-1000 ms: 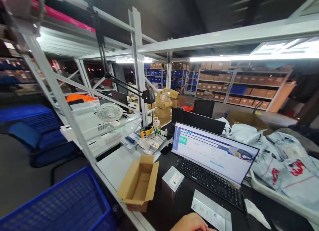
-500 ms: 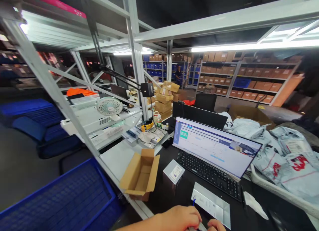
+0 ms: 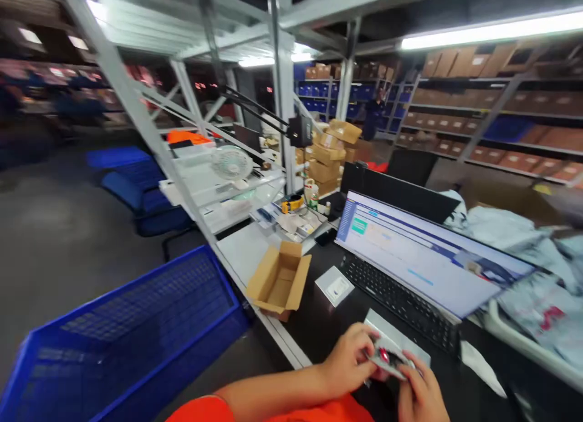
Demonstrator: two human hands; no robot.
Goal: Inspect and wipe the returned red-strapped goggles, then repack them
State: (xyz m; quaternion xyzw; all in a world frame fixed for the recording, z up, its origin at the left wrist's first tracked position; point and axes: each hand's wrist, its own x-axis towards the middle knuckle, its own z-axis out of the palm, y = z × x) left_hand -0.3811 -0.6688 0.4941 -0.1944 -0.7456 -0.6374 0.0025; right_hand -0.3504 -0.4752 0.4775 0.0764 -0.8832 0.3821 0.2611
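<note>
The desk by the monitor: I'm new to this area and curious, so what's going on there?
A person holds a small item, with a red part showing, between the left hand and right hand; it is too blurred to name. Just beyond it lies a silvery tray or box. An open carton stands to the left, and the monitor is lit.

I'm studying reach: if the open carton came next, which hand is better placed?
Probably the left hand: it is nearer the carton, while the right hand lies farther away. Both hold the small item, though.
</note>
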